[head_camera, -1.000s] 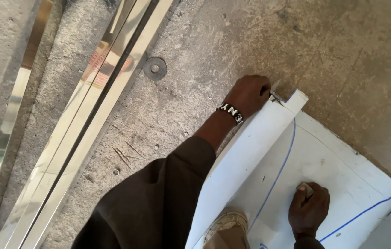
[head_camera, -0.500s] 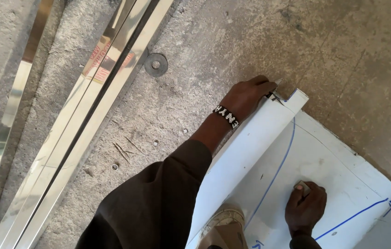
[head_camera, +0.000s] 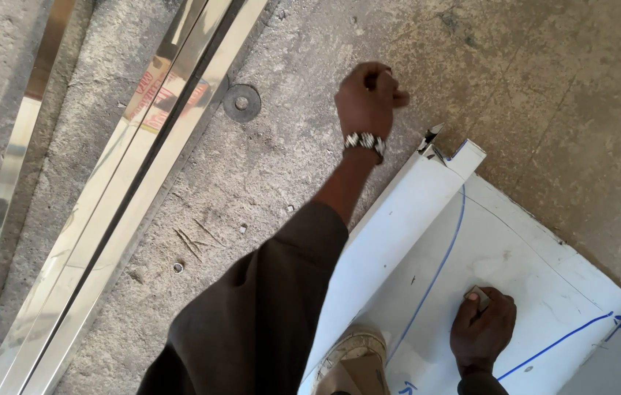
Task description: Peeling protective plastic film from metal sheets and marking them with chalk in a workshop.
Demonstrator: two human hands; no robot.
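Observation:
A white sheet (head_camera: pixel 537 285) with blue curved marker lines lies on the concrete floor, its left edge folded up into a long flap (head_camera: pixel 391 241). My left hand (head_camera: pixel 369 99) hangs as a closed fist above the floor, just left of the flap's torn top corner (head_camera: pixel 435 139) and apart from it; nothing shows in the fist. A beaded band is on that wrist. My right hand (head_camera: pixel 482 333) rests on the sheet, fingers closed on a small grey block (head_camera: pixel 478 295) pressed against the surface. A shoe (head_camera: pixel 354 362) stands on the sheet's near edge.
Several long shiny metal bars (head_camera: pixel 142 168) lie diagonally on the left, with one more strip (head_camera: pixel 10 168) farther left. A round metal washer (head_camera: pixel 241 102) and a few thin nails (head_camera: pixel 193 238) lie on the rough concrete between the bars and the sheet.
My left hand has let go of the flap's top corner and risen away from it, closing into a fist. My right hand has stayed on the sheet.

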